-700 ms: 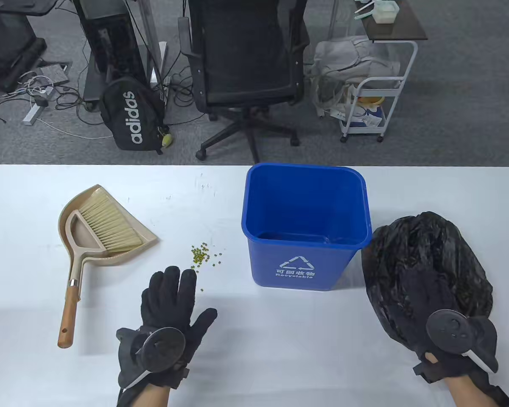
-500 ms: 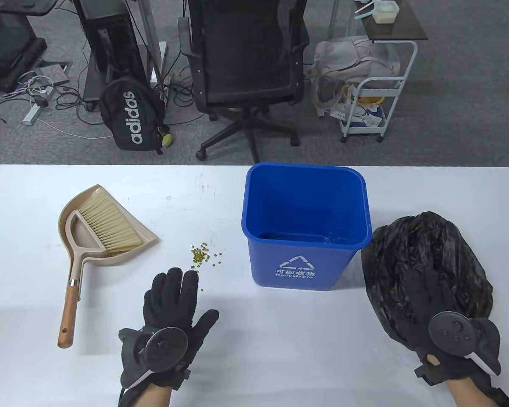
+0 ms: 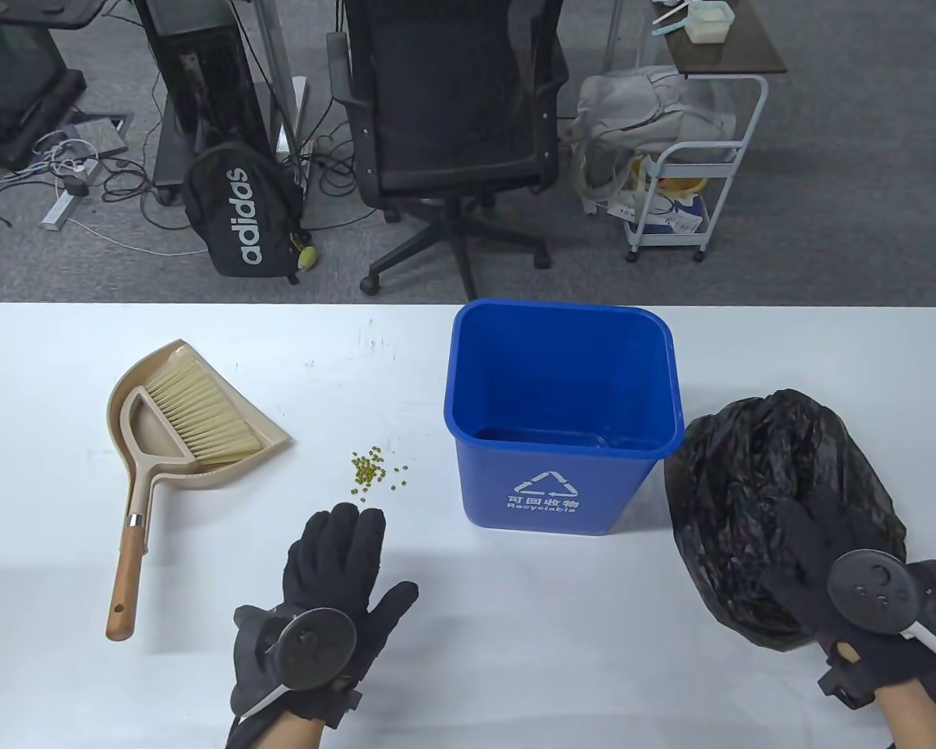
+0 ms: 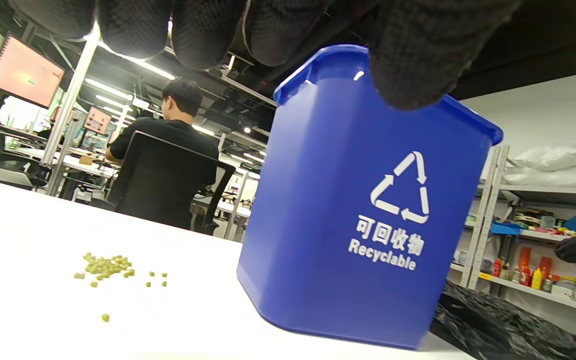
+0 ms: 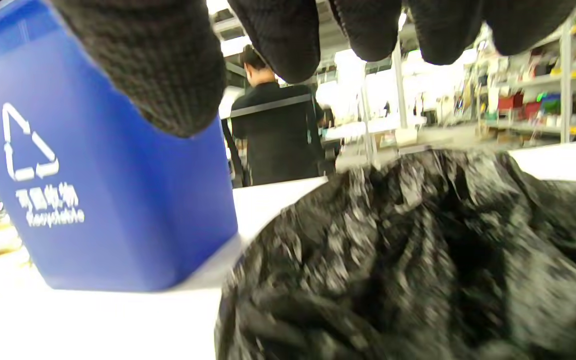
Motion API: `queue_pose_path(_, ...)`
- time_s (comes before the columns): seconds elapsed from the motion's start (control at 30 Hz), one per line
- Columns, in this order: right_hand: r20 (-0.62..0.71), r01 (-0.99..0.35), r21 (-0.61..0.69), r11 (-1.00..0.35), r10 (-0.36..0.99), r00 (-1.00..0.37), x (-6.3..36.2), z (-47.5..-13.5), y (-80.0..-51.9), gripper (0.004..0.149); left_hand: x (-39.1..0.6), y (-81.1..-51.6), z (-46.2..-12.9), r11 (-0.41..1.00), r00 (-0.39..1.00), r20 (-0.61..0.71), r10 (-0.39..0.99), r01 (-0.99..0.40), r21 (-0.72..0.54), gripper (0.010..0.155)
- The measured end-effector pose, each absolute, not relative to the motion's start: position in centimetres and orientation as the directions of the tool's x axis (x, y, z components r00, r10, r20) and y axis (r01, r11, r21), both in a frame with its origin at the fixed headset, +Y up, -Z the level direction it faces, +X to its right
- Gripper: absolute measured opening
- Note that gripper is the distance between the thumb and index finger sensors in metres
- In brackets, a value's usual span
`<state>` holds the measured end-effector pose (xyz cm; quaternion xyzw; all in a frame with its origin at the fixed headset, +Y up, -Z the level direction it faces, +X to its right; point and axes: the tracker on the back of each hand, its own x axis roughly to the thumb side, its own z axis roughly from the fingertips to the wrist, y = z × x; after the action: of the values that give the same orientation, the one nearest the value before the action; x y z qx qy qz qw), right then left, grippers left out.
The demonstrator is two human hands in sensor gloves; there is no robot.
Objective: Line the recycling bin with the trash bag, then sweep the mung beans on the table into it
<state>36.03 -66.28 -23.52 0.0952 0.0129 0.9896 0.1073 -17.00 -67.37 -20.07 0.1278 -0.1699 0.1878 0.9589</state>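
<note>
1. Table view shows the blue recycling bin standing unlined on the white tabletop, right of centre and toward the far edge, its mouth open upward, presumably ready to take the liner.
2. Just beside it, toward the right edge, lies the black trash bag, crumpled in a loose heap. The right hand is over the bag's near part with fingers spread and relaxed; right wrist view shows its fingertips hanging above the plastic with no fold pinched, so the hand is wide and holds nothing. It seems placed to gather the bag.
3. The left hand hovers flat near the front edge, fingers straight and together, empty. It sits between beans and bin, probably waiting to help open the bag.
4. The mung beans lie in a small cluster left of the bin, a few strays around them.
5. The dustpan with the brush resting in it lies toward the left edge, handle pointing to the front edge, untouched; sweeping likely waits on the lining.
</note>
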Motion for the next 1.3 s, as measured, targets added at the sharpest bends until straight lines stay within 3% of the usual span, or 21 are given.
queue_pose_path(0.17,0.168,-0.086,0.230,-0.969,0.126,-0.978,37.4,-24.2,-68.6,0.080,-16.0,-67.7,-20.0,0.912,0.871,0.394,0.295,-0.380,0.157,0.086)
queue_pose_path(0.33,0.155,-0.012,0.317,-0.948,0.064,-0.986,37.2,-25.1,-71.2,0.076,-15.5,-67.9,-20.1,0.919,0.868,0.404,0.290,-0.370,0.135,0.086)
queue_pose_path(0.5,0.187,0.053,0.316,-0.947,0.008,-0.982,36.1,-25.9,-72.6,0.045,-15.4,-68.0,-20.0,0.920,0.866,0.407,0.291,-0.369,0.128,0.086)
queue_pose_path(0.57,0.213,0.086,0.276,-0.957,-0.026,-0.977,35.4,-26.2,-72.6,0.040,-15.4,-68.0,-20.1,0.920,0.866,0.407,0.292,-0.370,0.127,0.086)
queue_pose_path(1.03,0.348,-0.056,0.310,-0.949,0.168,-0.922,29.9,-26.8,-71.6,0.039,-14.0,-68.5,-19.9,0.917,0.833,0.437,0.339,-0.397,0.045,0.082)
queue_pose_path(1.3,0.409,-0.121,0.343,-0.931,0.264,-0.873,25.8,-27.9,-71.5,0.039,-10.2,-68.9,-21.0,0.901,0.775,0.461,0.433,-0.378,-0.211,0.078)
